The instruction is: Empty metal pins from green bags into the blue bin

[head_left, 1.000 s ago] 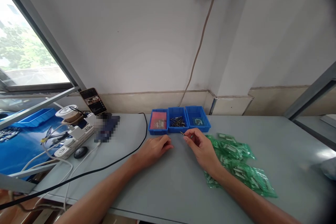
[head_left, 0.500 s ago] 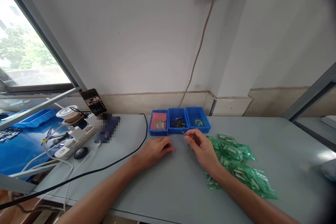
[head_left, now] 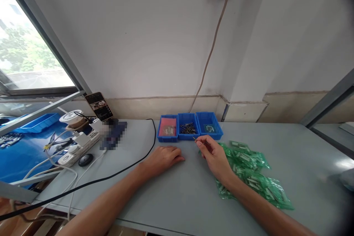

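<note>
My right hand (head_left: 212, 156) pinches a small thin screw (head_left: 194, 139) between thumb and fingertips, just in front of the blue bins. Its like lie piled in the middle blue bin (head_left: 188, 136): several dark, shiny screws. My left hand (head_left: 164, 159) rests on the grey table, palm down, fingers loosely bent and thumb a little apart; nothing shows in it. The left blue bin (head_left: 167, 139) holds a pink sheet or bag with small pale parts on it. In the right blue bin (head_left: 212, 118) are small parts in clear plastic. Green plastic packets (head_left: 256, 177) of metal parts lie beside and partly behind my right forearm.
A black cable (head_left: 121, 171) runs across the left of the grey table (head_left: 177, 199). Further left are a phone (head_left: 99, 107) propped upright, a power strip (head_left: 83, 143) with plugs and white cords, and a black mouse-like object (head_left: 85, 160). A wall stands behind the bins.
The screw in my right hand has turned slightly, its tip a little further right. My left fingers have flattened somewhat on the table. The view has shifted slightly.
</note>
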Demonstrator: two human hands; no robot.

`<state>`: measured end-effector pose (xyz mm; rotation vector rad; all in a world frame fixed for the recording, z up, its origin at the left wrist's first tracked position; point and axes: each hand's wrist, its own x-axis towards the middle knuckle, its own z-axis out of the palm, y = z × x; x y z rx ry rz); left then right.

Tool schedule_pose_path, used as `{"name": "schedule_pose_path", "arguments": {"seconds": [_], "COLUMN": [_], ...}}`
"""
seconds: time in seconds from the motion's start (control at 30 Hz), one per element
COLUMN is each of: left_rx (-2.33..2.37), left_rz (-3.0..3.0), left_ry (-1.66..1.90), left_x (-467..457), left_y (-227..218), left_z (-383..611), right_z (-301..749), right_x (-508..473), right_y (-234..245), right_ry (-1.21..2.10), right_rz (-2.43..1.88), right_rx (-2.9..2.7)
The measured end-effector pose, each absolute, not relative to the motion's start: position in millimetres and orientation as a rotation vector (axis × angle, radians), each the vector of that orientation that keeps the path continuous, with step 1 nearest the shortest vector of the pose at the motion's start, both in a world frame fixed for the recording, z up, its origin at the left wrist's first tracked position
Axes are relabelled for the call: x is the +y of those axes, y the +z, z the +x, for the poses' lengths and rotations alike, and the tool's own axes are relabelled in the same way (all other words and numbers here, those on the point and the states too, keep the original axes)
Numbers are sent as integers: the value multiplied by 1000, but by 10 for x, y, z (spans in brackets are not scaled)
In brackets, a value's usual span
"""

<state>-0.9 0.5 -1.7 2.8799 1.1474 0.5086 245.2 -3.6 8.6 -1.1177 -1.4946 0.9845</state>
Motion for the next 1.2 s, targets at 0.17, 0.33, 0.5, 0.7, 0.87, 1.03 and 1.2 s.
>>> {"name": "schedule_pose_path", "arguments": {"seconds": [0.17,0.33,0.5,0.7,0.87,1.03,1.2], "left_rx": [1153,1131,1100,1075,1127,1151,1162], "left_rz": [2778,2732,2756,2881,2834,2787,2739], "left_ry": [575,619,624,586,577,570,591], "left_x": [4,9,12,34,16,-19,-40], "left_y": [-27,-46,-10,50,42,55,97], "left_z": [-10,-20,-9,-42,-37,-2,0], "right_z": [2459,2461,2460,2463,2459,2458,2467], "right_x": [-18,-9,-23,-15,-8,-14,-5], "right_y": [58,37,72,59,47,65,57], "right_ry": [999,1010,990,987,987,973,968], "right_rz": [-1116,-1111,-1117,-1117,-1120,-1121,-1122], "right_rx": [-1472,-1470,-1482,-1481,-1480,-1490,-1482]}}
